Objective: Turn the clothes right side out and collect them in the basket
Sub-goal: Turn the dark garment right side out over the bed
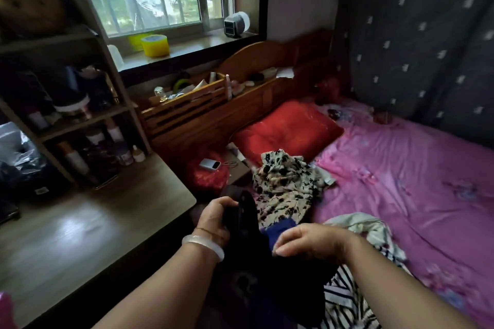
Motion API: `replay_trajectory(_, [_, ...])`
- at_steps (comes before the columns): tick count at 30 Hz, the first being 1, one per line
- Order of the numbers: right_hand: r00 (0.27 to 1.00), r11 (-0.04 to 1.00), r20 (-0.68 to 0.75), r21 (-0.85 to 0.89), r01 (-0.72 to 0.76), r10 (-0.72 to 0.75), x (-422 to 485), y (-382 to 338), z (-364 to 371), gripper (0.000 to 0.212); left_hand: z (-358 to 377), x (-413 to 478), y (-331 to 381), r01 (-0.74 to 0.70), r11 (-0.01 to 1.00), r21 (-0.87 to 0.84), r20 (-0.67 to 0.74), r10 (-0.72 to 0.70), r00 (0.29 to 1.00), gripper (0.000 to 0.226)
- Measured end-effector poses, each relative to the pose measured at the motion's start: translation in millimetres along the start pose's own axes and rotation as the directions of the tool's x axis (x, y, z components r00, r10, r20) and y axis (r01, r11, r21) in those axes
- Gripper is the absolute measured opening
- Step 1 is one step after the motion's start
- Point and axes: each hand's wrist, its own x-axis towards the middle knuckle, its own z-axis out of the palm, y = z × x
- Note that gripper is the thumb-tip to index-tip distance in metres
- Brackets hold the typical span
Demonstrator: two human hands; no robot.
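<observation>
Left hand (pixel 213 219), right hand (pixel 307 240) grip black garment (pixel 251 256) beside floral blouse (pixel 286 184).

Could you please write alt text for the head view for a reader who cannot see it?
A person's left hand grips a black garment at the edge of a pink-sheeted bed, while the right hand touches it. A floral garment and a striped garment lie nearby, with a red pillow beyond.

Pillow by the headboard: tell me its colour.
The pillow is red, clearest in the head view.
</observation>
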Motion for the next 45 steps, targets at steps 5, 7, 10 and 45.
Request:
replay_trajectory(5, [0.98, 0.763, -0.176, 0.645, 0.045, 0.09, 3, 33, -39, 0.064, 56, -37, -40, -0.239, 0.914, 0.328, 0.337, 0.123, 0.933, 0.056])
replay_trajectory(7, [0.991, 0.633, -0.107, 0.773, 0.033, 0.079, 0, 25, -40, 0.047, 71, -48, -62, -0.303, 0.801, 0.516, 0.443, 0.053, 0.895, 0.063])
replay_trajectory(10, [0.983, 0.685, -0.119, 0.729, -0.01, 0.141, -1, 16, -34, 0.019, 75, -58, -84, -0.336, 0.627, 0.702, 0.455, -0.033, 0.89, 0.059])
replay_trajectory(45, [0.916, 0.523, -0.144, 0.783, 0.336, -0.374, -114, 66, 49, 0.042, 26, -110, -107, 0.114, 0.974, -0.198, 0.23, -0.067, 0.971, 0.082])
